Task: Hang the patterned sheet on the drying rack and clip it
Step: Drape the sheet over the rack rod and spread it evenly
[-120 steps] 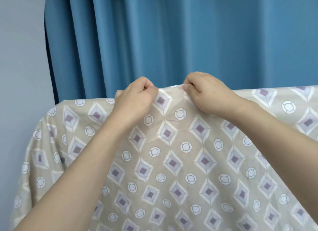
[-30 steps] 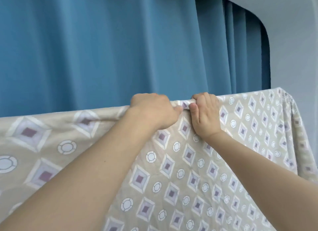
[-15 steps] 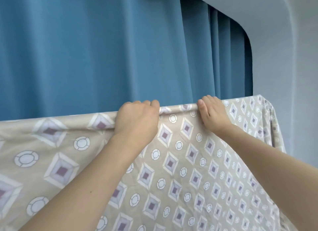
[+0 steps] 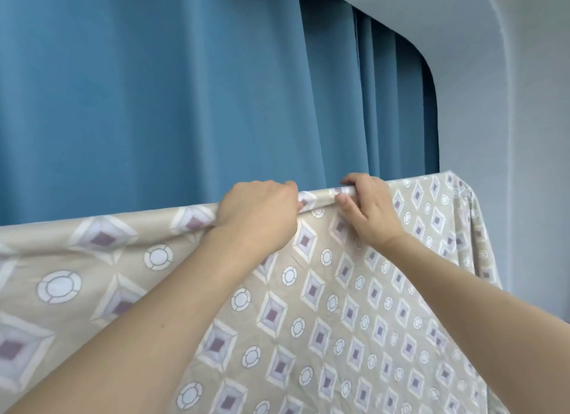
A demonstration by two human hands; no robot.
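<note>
I'd keep the beige cotton sheet printed with purple diamonds and white rings (image 4: 308, 305) taut along the hidden rack bar between my fists, I judge, so it clips flat. My left hand (image 4: 257, 214) is clenched over the draped top fold; just right of it, my right hand (image 4: 368, 208) curls round the same covered bar, thumb beneath.

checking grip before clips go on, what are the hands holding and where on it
Both the left hand and the right hand grip the patterned sheet at its top fold, close together.
</note>
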